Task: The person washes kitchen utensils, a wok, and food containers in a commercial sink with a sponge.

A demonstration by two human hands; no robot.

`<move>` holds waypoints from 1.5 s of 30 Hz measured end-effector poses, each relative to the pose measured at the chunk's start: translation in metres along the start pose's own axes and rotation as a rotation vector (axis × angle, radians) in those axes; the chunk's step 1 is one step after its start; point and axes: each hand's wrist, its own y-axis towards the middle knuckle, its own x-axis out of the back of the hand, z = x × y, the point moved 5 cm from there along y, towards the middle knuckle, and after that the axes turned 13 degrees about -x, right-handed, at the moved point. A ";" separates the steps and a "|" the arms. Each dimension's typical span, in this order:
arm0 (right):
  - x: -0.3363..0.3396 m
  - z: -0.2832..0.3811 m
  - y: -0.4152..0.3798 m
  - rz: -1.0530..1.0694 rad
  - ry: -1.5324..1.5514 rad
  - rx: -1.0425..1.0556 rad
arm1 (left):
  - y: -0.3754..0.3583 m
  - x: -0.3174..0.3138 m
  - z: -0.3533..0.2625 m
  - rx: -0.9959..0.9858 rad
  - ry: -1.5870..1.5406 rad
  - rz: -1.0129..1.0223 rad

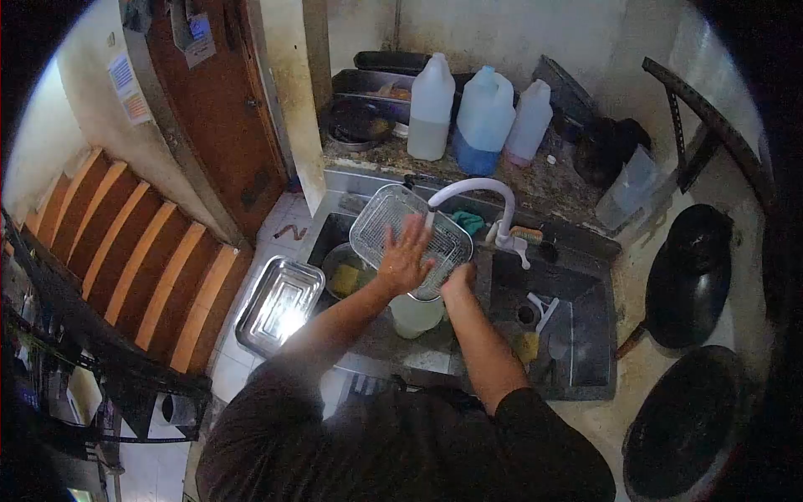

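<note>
A perforated metal basket (378, 219) is tilted under the white curved faucet (489, 182) over the sink. My left hand (404, 258) lies over the basket with its fingers spread, palm toward the mesh. At the basket's lower right corner, my right hand (457, 281) is closed on the rim. Below the basket stands a pale plastic container (416, 320), partly covered by it. I cannot make out whether water is flowing.
To the left sits a shiny steel tray (278, 308). A pot with a yellow sponge (344, 279) is in the left basin. The right basin (585, 335) holds a white-handled tool (546, 311). Plastic jugs (485, 121) line the back ledge; black pans (690, 284) hang right.
</note>
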 end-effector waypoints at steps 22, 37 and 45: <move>0.054 0.048 -0.020 0.097 -0.160 -0.047 | -0.056 -0.050 0.113 0.791 -0.605 0.081; 0.076 0.068 -0.100 0.294 -0.350 -0.013 | -0.041 0.000 0.051 1.012 -1.841 -0.090; 0.086 0.007 -0.050 0.364 -0.835 -0.016 | -0.054 0.035 0.071 1.273 -1.573 0.212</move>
